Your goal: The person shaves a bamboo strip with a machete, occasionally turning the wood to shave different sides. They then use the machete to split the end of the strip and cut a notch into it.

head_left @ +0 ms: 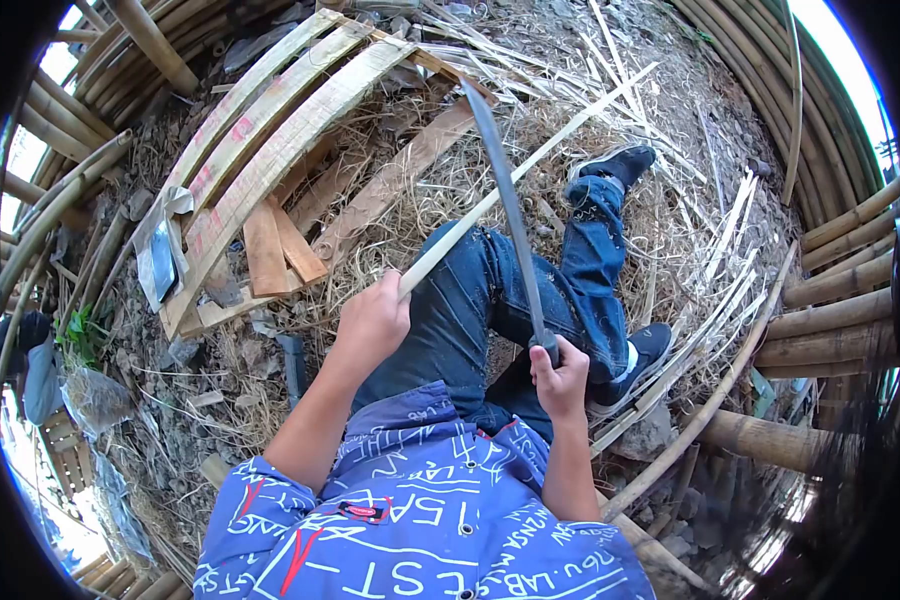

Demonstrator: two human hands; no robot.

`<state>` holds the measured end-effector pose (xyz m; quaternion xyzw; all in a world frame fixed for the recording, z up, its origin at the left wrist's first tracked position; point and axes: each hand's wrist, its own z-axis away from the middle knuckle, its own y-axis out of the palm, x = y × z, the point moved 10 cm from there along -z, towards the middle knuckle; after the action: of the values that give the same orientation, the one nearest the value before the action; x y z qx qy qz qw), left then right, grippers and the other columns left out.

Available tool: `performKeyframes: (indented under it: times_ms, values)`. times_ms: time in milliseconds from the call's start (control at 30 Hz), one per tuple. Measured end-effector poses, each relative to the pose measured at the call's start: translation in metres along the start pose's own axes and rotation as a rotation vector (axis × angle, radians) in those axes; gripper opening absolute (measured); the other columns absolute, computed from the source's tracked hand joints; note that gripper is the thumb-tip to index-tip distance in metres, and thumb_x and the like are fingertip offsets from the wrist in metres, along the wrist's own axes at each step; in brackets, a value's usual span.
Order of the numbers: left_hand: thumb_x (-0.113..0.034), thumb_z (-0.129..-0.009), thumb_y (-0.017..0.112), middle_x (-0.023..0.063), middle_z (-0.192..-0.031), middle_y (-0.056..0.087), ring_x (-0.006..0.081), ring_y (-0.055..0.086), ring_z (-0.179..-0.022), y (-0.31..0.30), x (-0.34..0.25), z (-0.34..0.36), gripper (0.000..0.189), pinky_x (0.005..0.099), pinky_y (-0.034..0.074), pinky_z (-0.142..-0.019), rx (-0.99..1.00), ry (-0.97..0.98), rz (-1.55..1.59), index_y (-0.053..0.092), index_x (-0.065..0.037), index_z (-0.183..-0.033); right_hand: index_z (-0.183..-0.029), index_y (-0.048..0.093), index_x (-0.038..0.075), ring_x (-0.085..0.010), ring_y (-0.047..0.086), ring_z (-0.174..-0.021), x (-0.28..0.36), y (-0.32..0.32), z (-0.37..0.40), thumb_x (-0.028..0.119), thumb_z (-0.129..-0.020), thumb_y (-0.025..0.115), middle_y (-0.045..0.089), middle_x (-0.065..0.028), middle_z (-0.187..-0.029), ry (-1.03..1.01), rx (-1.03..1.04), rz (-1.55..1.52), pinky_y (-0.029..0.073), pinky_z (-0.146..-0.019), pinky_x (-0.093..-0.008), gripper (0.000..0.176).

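My left hand (pixel 375 322) is closed around the lower end of a long, pale bamboo strip (pixel 550 143), which slants up and to the right across my raised knee. In my right hand (pixel 560 378) is the dark handle of a machete (pixel 511 205), thumb along the grip. Its long grey blade points up and crosses over the strip in this view, just beyond the knee. Curled shavings cling to my jeans (pixel 440 320) and cover the ground around my shoes.
A wooden pallet (pixel 300 140) lies at the upper left, with short boards (pixel 280 250) on it. Split bamboo strips (pixel 735 235) are scattered to the right. Bamboo poles (pixel 830 335) line the right side, and more poles (pixel 150 40) stand at the upper left.
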<state>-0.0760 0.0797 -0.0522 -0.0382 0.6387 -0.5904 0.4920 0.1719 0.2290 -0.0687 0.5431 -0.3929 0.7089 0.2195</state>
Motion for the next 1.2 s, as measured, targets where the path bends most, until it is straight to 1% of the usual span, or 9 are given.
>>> performKeyframes:
  times_ms: [300, 367, 400, 433, 533, 600, 1067, 1133, 1200]
  values:
    - [-0.020, -0.099, 0.049, 0.0286, -0.076, 0.059, 0.0481, 0.058, -0.075, 0.038, 0.001, 0.001, 0.021, 0.0492, 0.046, -0.067, 0.292, 0.053, 0.348, 0.049, 0.001, -0.098, -0.079, 0.063, 0.002, -0.0046, 0.051, -0.051, 0.013, 0.024, -0.001, 0.043, -0.091, 0.067, 0.053, 0.0030, -0.058, -0.036, 0.095, -0.020, 0.039, -0.045, -0.0217, 0.043]
    - [-0.020, -0.099, 0.049, 0.0296, -0.079, 0.058, 0.0497, 0.057, -0.078, 0.046, -0.015, 0.006, 0.020, 0.0493, 0.046, -0.068, 0.292, 0.083, 0.327, 0.048, 0.000, -0.098, -0.074, 0.062, 0.000, -0.0090, 0.046, -0.052, 0.017, 0.035, -0.004, 0.039, -0.088, 0.070, 0.049, -0.0055, -0.052, 0.049, 0.112, -0.039, 0.039, -0.049, -0.0302, 0.042]
    - [-0.016, -0.099, 0.047, 0.0216, -0.075, 0.054, 0.0337, 0.054, -0.069, 0.054, -0.012, 0.003, 0.017, 0.0413, 0.044, -0.067, 0.275, 0.085, 0.286, 0.049, 0.000, -0.094, -0.075, 0.064, 0.000, -0.0170, 0.053, -0.048, 0.020, 0.038, -0.008, 0.042, -0.087, 0.069, 0.053, -0.0111, -0.052, 0.033, 0.125, 0.032, 0.042, -0.049, -0.0339, 0.045]
    - [-0.016, -0.099, 0.047, 0.0216, -0.075, 0.054, 0.0337, 0.054, -0.069, 0.058, -0.010, 0.000, 0.017, 0.0413, 0.044, -0.067, 0.285, 0.094, 0.280, 0.049, 0.000, -0.094, -0.075, 0.064, 0.000, -0.0170, 0.053, -0.048, 0.025, 0.039, -0.012, 0.042, -0.087, 0.069, 0.053, -0.0111, -0.052, 0.038, 0.112, 0.026, 0.042, -0.049, -0.0339, 0.045]
    - [-0.016, -0.099, 0.047, 0.0244, -0.079, 0.056, 0.0402, 0.055, -0.074, 0.060, -0.017, -0.007, 0.017, 0.0435, 0.045, -0.069, 0.333, 0.115, 0.289, 0.050, 0.001, -0.097, -0.076, 0.067, -0.001, -0.0389, 0.064, -0.061, 0.043, 0.052, -0.026, 0.052, -0.084, 0.068, 0.062, -0.0217, -0.062, 0.036, 0.201, 0.254, 0.049, -0.057, -0.0427, 0.053]
    - [-0.020, -0.099, 0.049, 0.0321, -0.084, 0.060, 0.0521, 0.057, -0.088, 0.055, -0.022, -0.008, 0.022, 0.0531, 0.045, -0.074, 0.337, 0.071, 0.249, 0.052, 0.001, -0.099, -0.076, 0.067, -0.001, -0.0394, 0.065, -0.063, 0.045, 0.058, -0.036, 0.054, -0.084, 0.067, 0.063, -0.0227, -0.064, 0.016, 0.207, 0.323, 0.051, -0.059, -0.0437, 0.055]
    - [-0.021, -0.099, 0.050, 0.0329, -0.083, 0.059, 0.0521, 0.057, -0.085, 0.058, -0.011, -0.011, 0.025, 0.0512, 0.046, -0.069, 0.308, 0.052, 0.247, 0.052, 0.003, -0.094, -0.081, 0.068, 0.001, -0.0427, 0.068, -0.076, 0.007, -0.018, -0.119, 0.065, -0.085, 0.059, 0.067, -0.0247, -0.075, 0.036, 0.040, 0.739, 0.053, -0.070, -0.0499, 0.065]
    - [-0.020, -0.099, 0.049, 0.0254, -0.072, 0.053, 0.0371, 0.053, -0.064, 0.059, -0.012, -0.013, 0.024, 0.0442, 0.042, -0.063, 0.274, 0.094, 0.237, 0.050, 0.004, -0.091, -0.081, 0.068, 0.001, -0.0432, 0.067, -0.076, 0.001, -0.031, -0.126, 0.064, -0.085, 0.059, 0.067, -0.0250, -0.074, 0.091, 0.018, 0.704, 0.053, -0.069, -0.0498, 0.064]
    - [-0.020, -0.099, 0.049, 0.0250, -0.071, 0.052, 0.0357, 0.054, -0.064, 0.061, -0.011, -0.016, 0.025, 0.0441, 0.042, -0.063, 0.298, 0.079, 0.253, 0.050, 0.004, -0.091, -0.081, 0.068, -0.001, -0.0432, 0.067, -0.075, 0.002, -0.033, -0.124, 0.064, -0.086, 0.059, 0.067, -0.0260, -0.074, 0.082, -0.011, 0.678, 0.052, -0.069, -0.0495, 0.065]
